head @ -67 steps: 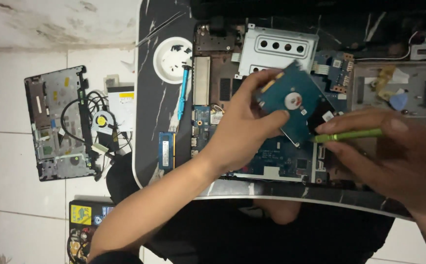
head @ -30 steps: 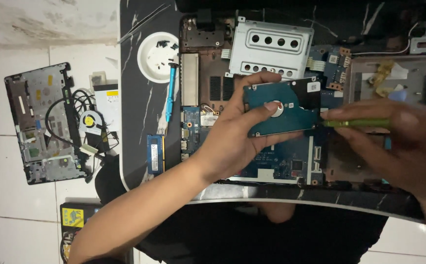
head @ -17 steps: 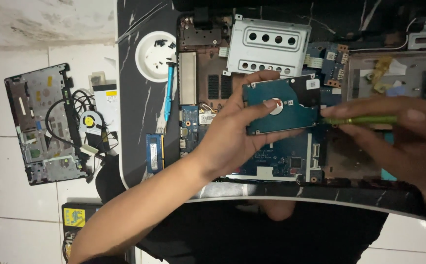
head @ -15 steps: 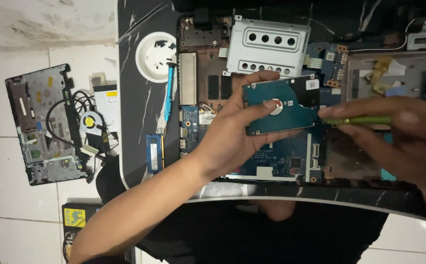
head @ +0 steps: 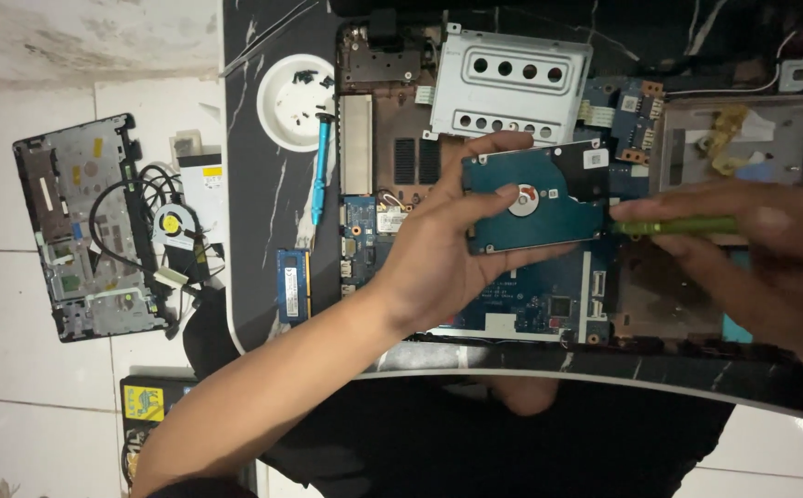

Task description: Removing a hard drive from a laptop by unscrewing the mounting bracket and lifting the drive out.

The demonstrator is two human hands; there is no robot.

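My left hand (head: 448, 249) grips a teal hard drive (head: 535, 198) by its edges, lifted flat above the opened laptop base (head: 512, 295). My right hand (head: 770, 258) holds a green-handled screwdriver (head: 673, 225) whose tip meets the drive's right side. The blue mainboard shows beneath the drive. A silver metal drive bracket (head: 510, 85) with round holes lies just beyond the drive.
A white dish (head: 295, 101) with small black screws and a blue screwdriver (head: 320, 171) lie on the black marble table (head: 254, 231). A memory stick (head: 293, 284) sits near the table edge. On the tiled floor left are a laptop cover (head: 83, 231) and a fan (head: 173, 224).
The drive has turned from tilted to level in my left hand and sits a little higher. My right hand keeps the screwdriver tip at the drive's right side.
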